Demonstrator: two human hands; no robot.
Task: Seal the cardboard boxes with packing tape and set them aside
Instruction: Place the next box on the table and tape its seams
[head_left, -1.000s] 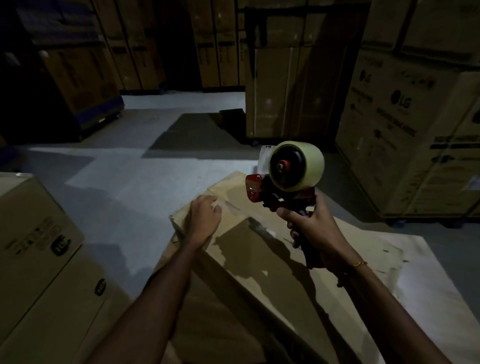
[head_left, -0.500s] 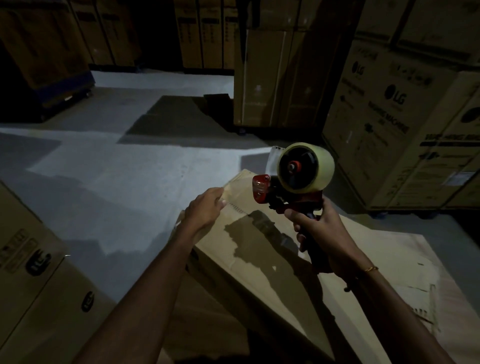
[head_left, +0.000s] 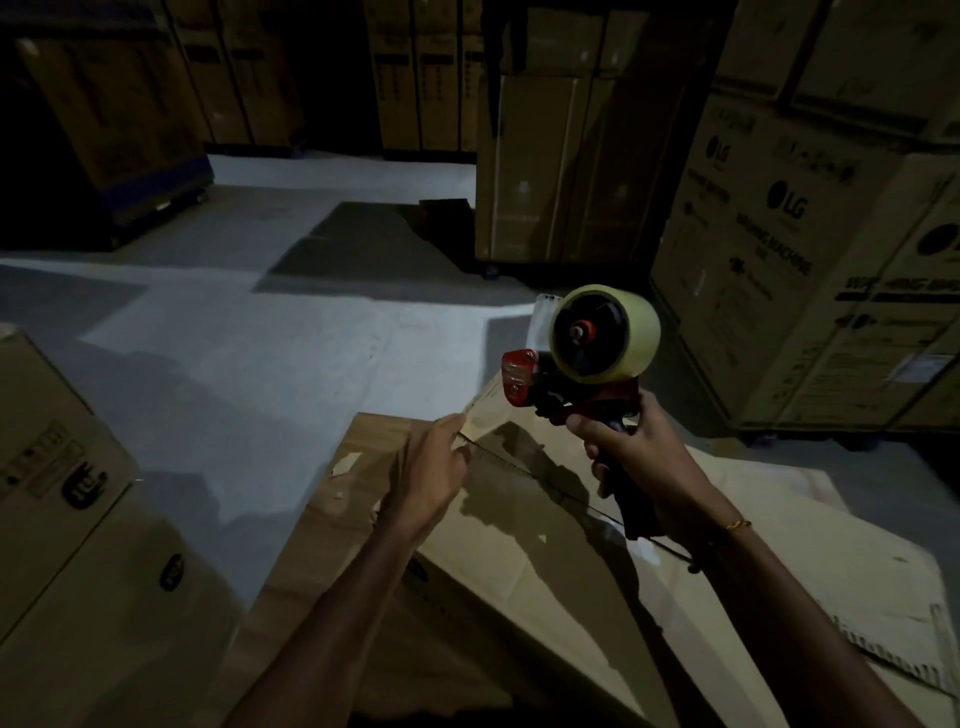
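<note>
Seen from the head camera, a person is standing over a cardboard box (head_left: 545, 551) lying low on the grey floor (head_left: 249, 364), its top flaps meeting along a dark seam that is running right beneath both hands.

The right hand (head_left: 641, 457) is gripping the dark handle of a tape gun (head_left: 582, 364), fingers curled tight round it, thumb side up. The roll of clear tape (head_left: 605, 332) is sitting just above those fingers, and the red cutter end is pointing away toward the left hand. The tape gun is hanging above the box, apart from its surface. A thin gold bracelet (head_left: 737, 525) is circling the right wrist.

The left hand (head_left: 436, 467) is reaching to the far edge of the box; its fingertips (head_left: 460, 423) are touching a pale raised flap edge there. I cannot tell whether they are pinching it or only pressing on it.

Beyond the fingers, tall printed cartons (head_left: 810, 249) are standing well apart at the right, another tall carton (head_left: 566, 166) is standing behind the tape roll, and a carton (head_left: 57, 467) is lying near the left forearm.
</note>
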